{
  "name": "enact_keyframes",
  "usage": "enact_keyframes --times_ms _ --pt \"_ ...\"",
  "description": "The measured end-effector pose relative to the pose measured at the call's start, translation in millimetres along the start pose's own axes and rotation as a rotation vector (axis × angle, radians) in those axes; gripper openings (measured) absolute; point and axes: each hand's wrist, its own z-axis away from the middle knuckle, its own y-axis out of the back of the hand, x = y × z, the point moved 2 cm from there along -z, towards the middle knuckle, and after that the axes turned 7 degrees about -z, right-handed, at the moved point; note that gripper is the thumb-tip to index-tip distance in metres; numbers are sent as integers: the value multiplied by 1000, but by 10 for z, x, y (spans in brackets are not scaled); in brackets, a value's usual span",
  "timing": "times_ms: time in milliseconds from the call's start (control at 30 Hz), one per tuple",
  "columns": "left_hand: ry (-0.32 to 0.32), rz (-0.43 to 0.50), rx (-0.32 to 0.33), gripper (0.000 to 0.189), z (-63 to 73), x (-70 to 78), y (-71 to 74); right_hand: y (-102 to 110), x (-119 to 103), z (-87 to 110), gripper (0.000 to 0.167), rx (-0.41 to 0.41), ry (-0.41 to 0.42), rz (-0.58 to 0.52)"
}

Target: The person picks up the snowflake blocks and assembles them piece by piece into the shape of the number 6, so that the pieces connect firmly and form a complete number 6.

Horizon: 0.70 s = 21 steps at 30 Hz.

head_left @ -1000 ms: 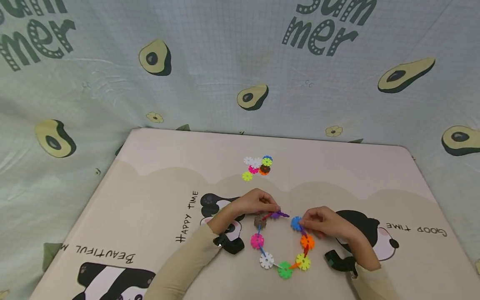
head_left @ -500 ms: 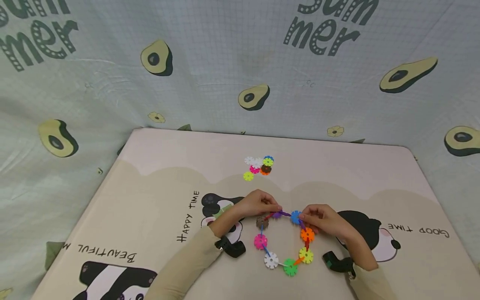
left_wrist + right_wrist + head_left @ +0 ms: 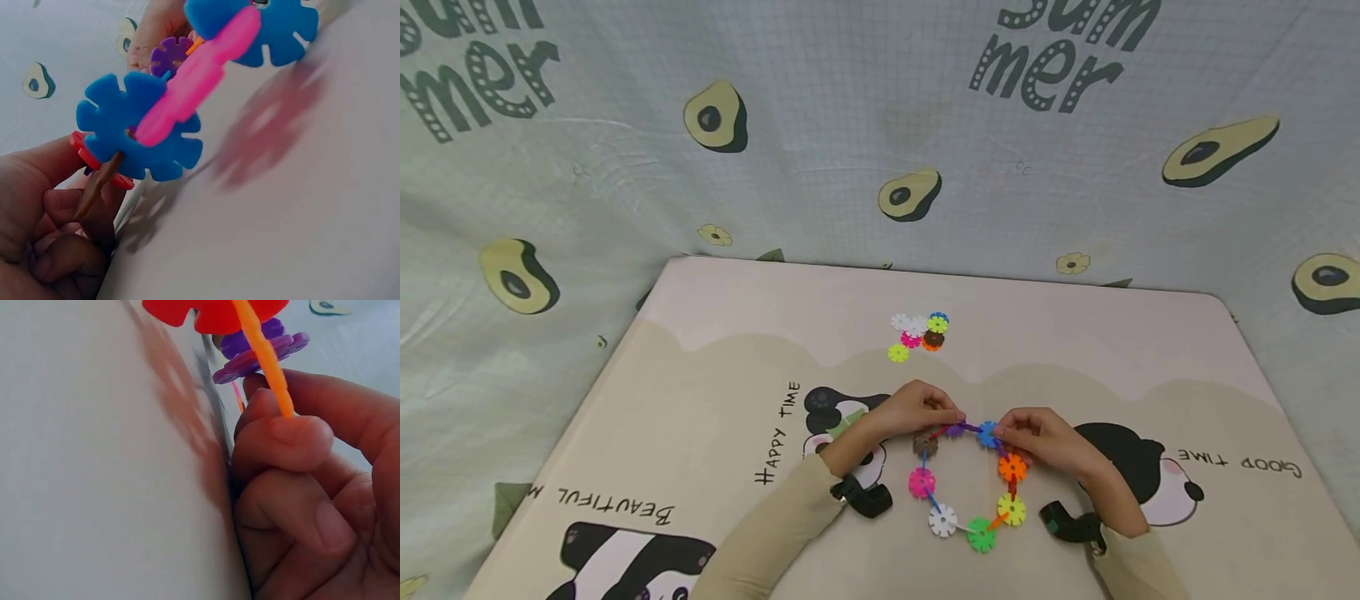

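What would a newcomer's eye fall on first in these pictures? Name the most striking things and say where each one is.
First comes the ring of colourful snowflake discs lying on the panda-print mat near its front edge. The left hand and the right hand pinch the ring's far side, where a purple disc and a blue disc meet. Farther back on the mat sits a small pile of loose discs, and an avocado-print cloth hangs behind.

I see the snowflake discs of the ring (image 3: 967,483) as smooth, matt plastic, like the loose discs (image 3: 919,333) farther back. The desk (image 3: 700,392) has a smooth printed surface with a faint sheen. The backdrop (image 3: 850,125) is wrinkled printed cloth.
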Motion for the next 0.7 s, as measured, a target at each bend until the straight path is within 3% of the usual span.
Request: enact_keyframes --times_ms 400,700 --pt "-22 39 -71 22 53 -77 102 61 24 35 25 26 -46 -54" --pt "-14 44 -104 21 26 -52 59 68 53 20 26 18 -64 -53"
